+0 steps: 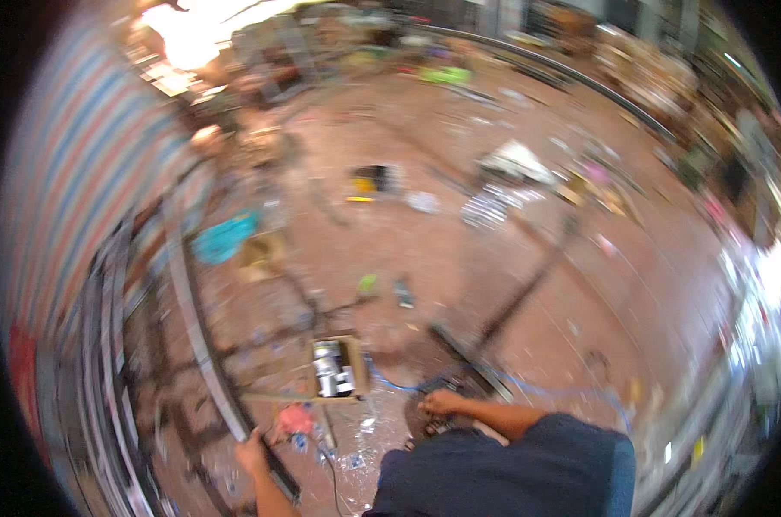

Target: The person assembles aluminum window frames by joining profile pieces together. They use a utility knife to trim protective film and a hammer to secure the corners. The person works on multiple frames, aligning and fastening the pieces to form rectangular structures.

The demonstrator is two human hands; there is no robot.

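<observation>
1. The left hand (251, 450) is wrapped round a long metal bar (202, 345), which stretches ahead of it and pokes out behind.
2. Just right of that hand I see a blurred red object (295, 420).
3. Farther right and ahead of it, an open cardboard box (354, 364).
4. The right hand (442, 402) is curled; whether it grips anything, I can't tell.
5. Ahead of it and rightward, a dark bar (469, 360).

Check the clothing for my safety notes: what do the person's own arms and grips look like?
The left grip and right grip are bare hands, with no gloves visible. The left forearm and right forearm are bare too; dark navy cloth meets the right one, possibly a sleeve. Blur hides any small markings.
</observation>
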